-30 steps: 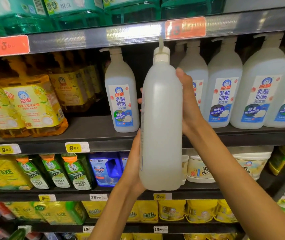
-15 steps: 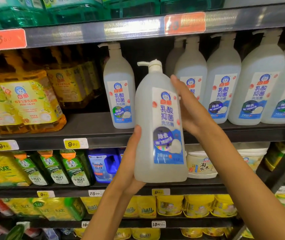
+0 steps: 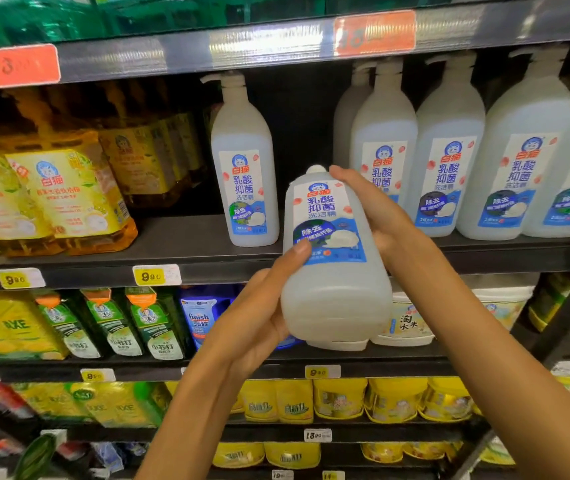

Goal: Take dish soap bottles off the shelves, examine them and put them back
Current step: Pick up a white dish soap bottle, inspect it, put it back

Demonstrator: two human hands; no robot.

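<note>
Near the camera, the left hand (image 3: 259, 317) cups the base of the bottle (image 3: 332, 258) and the right hand (image 3: 373, 209) grips its shoulder. It is tilted, top pointing away. Better keep both hands on it while reading, then return it to the gap (image 3: 307, 140) on the shelf (image 3: 186, 244) behind.
</note>
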